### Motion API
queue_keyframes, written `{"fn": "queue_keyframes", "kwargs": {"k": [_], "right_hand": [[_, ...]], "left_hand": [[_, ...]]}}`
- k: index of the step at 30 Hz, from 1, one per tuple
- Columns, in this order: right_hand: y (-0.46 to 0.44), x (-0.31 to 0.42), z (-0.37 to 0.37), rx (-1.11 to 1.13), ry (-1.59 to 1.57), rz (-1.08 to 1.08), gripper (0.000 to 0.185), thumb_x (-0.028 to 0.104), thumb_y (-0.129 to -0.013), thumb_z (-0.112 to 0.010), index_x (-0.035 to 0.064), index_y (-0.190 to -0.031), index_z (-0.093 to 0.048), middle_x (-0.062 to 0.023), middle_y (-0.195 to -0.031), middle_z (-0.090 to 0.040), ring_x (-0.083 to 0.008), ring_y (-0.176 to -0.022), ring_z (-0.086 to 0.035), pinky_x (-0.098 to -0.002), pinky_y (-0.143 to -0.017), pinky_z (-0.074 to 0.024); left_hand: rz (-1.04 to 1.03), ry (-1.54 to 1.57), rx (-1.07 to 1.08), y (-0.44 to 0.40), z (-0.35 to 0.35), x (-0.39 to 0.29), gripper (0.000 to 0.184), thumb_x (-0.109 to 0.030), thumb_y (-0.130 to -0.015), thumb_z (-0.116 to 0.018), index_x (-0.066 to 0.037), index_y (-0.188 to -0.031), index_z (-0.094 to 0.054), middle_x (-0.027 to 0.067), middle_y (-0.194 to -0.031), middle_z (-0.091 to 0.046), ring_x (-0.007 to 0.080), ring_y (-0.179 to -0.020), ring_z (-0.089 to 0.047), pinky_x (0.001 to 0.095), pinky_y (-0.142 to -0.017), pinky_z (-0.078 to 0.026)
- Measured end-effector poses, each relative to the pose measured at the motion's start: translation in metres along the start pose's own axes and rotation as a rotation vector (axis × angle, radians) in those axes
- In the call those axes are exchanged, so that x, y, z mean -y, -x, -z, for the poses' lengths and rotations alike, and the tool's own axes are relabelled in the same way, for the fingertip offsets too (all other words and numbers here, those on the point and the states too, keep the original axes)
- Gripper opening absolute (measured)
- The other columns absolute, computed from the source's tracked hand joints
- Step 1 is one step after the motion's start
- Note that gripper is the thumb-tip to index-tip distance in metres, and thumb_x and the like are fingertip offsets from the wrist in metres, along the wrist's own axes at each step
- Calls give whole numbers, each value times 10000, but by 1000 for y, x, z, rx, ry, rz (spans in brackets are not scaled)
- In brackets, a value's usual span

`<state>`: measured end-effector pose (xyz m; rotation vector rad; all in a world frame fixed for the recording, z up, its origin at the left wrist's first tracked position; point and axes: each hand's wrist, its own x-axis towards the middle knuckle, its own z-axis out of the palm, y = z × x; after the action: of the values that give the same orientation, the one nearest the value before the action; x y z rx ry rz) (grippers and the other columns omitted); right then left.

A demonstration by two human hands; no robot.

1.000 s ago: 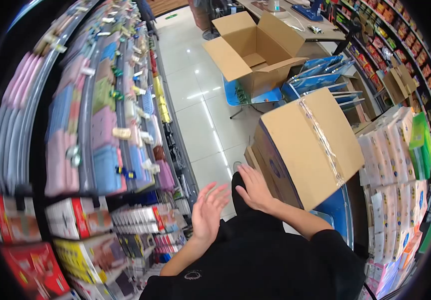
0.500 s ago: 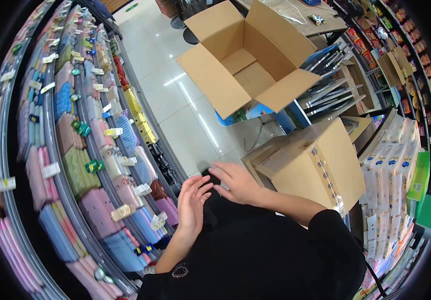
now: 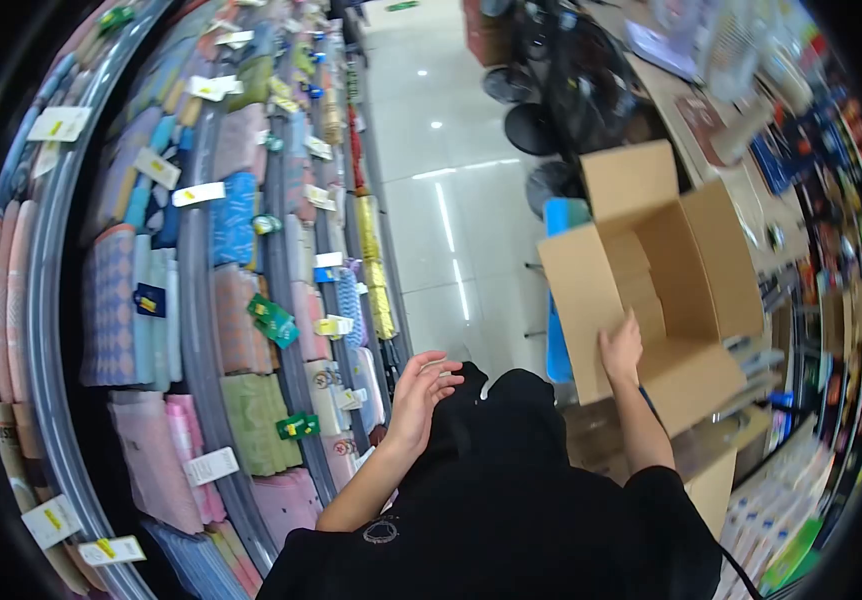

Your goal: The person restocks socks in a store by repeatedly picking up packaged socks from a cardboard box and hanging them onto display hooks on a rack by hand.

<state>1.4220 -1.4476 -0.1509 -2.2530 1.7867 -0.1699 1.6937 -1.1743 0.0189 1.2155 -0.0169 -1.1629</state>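
An open cardboard box with its flaps spread stands on a blue stool to the right, and nothing shows inside the part I can see. My right hand grips the box at its near left rim, between two flaps, with the fingertips partly hidden. Raised in front of my body, my left hand is open and holds nothing, its fingers loosely bent. The nearest goods to it are folded towels on the left shelf.
Shelves of folded towels with white price tags run along my left. Pale floor tiles stretch ahead. Black round stools stand beyond the box, by a cluttered table. Another carton sits near my right elbow.
My view has swung left, so the shelves and box appear further right. My right hand has left its place beside my left hand and taken hold of the open box's rim.
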Motion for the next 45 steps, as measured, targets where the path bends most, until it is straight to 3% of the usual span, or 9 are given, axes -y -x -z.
{"fn": "queue_keyframes", "kwargs": {"k": [2,6,8,14,17,20,21,30,45], "right_hand": [[-19,-11,-19,131,60,-46,753,291,-802,-736,29,-1396,-356,-217,-1335,-510,-391,-1222,-494,-463,-994,-428],[-58,-29,-34,295,172,-250,547,421,-758,-780,7,-1054,-578,-213,-1037,-664,-384,-992,-644,-462,-841,-525],[-73,-34,-32,338,214,-278,520,455,-751,-785,0,-946,-625,-213,-946,-678,-379,-924,-668,-466,-797,-540],[-81,-75,-57,449,352,-163,560,526,-796,-712,-23,-879,-640,-231,-917,-664,-418,-894,-653,-489,-804,-518],[-81,-69,-54,427,303,-137,576,493,-747,-759,-5,-1006,-628,-222,-939,-672,-398,-898,-659,-494,-770,-525],[-91,-57,-54,666,399,-395,510,427,-802,-732,16,-1080,-614,-196,-968,-654,-387,-951,-653,-473,-787,-527],[-96,-59,-65,706,520,-421,448,414,-864,-676,64,-1135,-606,-148,-1003,-674,-324,-934,-675,-439,-781,-546],[-166,0,-106,1061,421,-372,434,416,-878,-657,84,-1152,-599,-137,-1021,-675,-308,-933,-676,-432,-782,-547],[-425,196,-113,1374,464,-174,411,420,-904,-622,120,-1184,-586,-118,-1054,-679,-277,-932,-679,-421,-782,-548]], "left_hand": [[2,46,-55,-19,11,-18,302,-206,-981,-482,-47,-1237,-484,144,-1137,-628,196,-1014,-620,305,-878,-445],[17,45,-110,-61,23,-41,262,-209,-981,-493,-59,-1194,-517,135,-1106,-644,191,-999,-627,299,-871,-453],[29,64,-130,-83,23,-55,242,-183,-974,-492,-49,-1173,-521,133,-1080,-644,201,-986,-629,310,-870,-460],[-5,34,-197,-169,13,-101,216,-160,-972,-492,-35,-1141,-542,127,-1044,-659,197,-964,-641,307,-859,-476],[-24,-3,-223,-227,3,-126,204,-165,-985,-488,-41,-1135,-550,117,-1047,-665,177,-960,-641,290,-851,-477],[-5,-85,-193,-282,-21,-158,193,-161,-993,-490,-49,-1137,-554,93,-1047,-667,162,-964,-644,279,-848,-472],[-10,-83,-191,-300,-31,-169,193,-161,-993,-490,-49,-1137,-554,93,-1047,-667,162,-964,-644,279,-848,-472],[-34,-284,-107,-414,-65,-253,228,-170,-975,-518,-55,-1171,-539,91,-1092,-663,158,-993,-631,282,-874,-455],[-129,-168,-94,-560,1,-375,254,-213,-981,-538,-60,-1184,-539,82,-1105,-661,140,-972,-622,286,-861,-456]]}}
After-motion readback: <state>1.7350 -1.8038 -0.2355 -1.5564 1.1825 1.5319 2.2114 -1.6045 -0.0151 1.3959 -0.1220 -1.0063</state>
